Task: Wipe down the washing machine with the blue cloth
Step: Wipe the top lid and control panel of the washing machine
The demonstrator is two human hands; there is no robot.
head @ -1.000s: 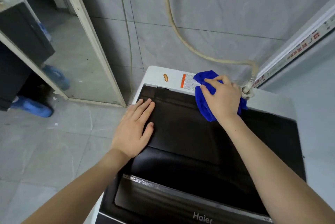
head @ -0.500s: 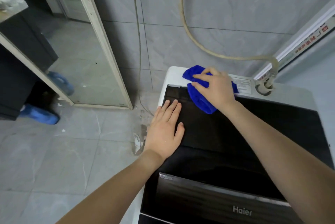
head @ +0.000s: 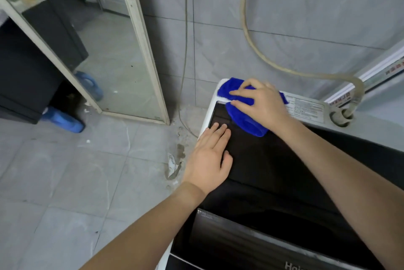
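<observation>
A top-loading washing machine with a white body and a dark glossy lid fills the lower right. The blue cloth lies bunched at its back left corner, partly on the white rim and partly on the lid. My right hand presses down on the cloth with fingers spread over it. My left hand rests flat, palm down, on the left edge of the lid, holding nothing.
A beige hose curves down the tiled wall to an inlet at the machine's back. A thin cable hangs left of the machine. A framed mirror leans against the wall. Blue bottles lie on the grey tile floor.
My right hand has slid the blue cloth leftward along the machine's back edge, from near the hose inlet to the back left corner. My left hand stays flat on the lid.
</observation>
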